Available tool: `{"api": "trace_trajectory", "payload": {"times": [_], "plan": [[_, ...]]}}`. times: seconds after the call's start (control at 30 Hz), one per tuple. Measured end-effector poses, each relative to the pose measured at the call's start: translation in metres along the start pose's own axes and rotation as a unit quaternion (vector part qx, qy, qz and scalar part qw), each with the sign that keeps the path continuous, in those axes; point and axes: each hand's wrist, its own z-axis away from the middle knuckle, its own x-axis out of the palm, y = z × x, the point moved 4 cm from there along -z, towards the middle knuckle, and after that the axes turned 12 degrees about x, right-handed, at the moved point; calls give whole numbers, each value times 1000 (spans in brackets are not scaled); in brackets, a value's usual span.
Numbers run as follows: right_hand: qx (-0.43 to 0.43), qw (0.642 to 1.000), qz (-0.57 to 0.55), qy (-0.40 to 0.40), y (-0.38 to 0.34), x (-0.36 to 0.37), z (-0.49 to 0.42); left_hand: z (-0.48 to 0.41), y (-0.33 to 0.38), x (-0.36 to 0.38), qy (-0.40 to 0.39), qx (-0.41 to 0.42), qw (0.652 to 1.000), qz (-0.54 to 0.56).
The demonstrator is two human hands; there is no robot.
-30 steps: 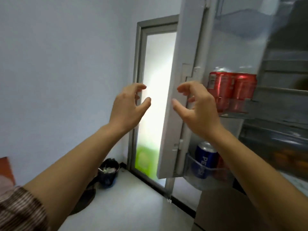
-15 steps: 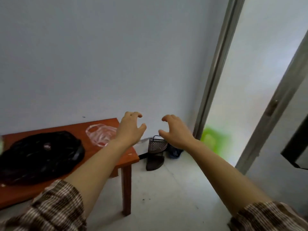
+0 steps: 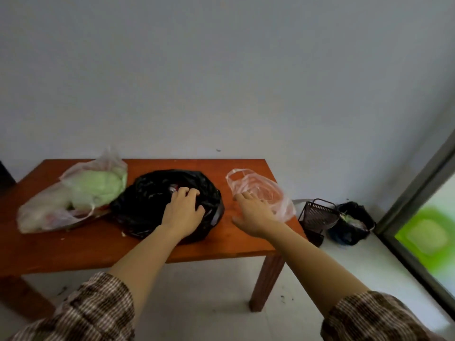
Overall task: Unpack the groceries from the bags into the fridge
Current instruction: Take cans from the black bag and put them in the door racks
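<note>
Lowered since half a second ago: both hands, from mid-air by the doorway down to the wooden table [image 3: 73, 244]. With the left hand [image 3: 183, 210], reaching into the mouth of the black bag [image 3: 147, 193] at the table's middle, fingers curled; cannot tell whether gripping anything inside. With the right hand [image 3: 251, 215], held wide open, fingers spread, just beside the thin pink bag [image 3: 261, 188]. On the left end, touching the black bag: a clear bag [image 3: 93, 185] with something pale green inside.
</note>
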Motion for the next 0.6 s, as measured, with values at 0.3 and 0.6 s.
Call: {"api": "trace_trajectory", "payload": {"times": [0.3,0.6], "plan": [[-38,997,22,-63,-81,66,-142,-69,-147,2,-37,-37,991,-122],[-105,983,121,-85,-114,115,-221,-114,-229,45,-166,18,975,-144]]}}
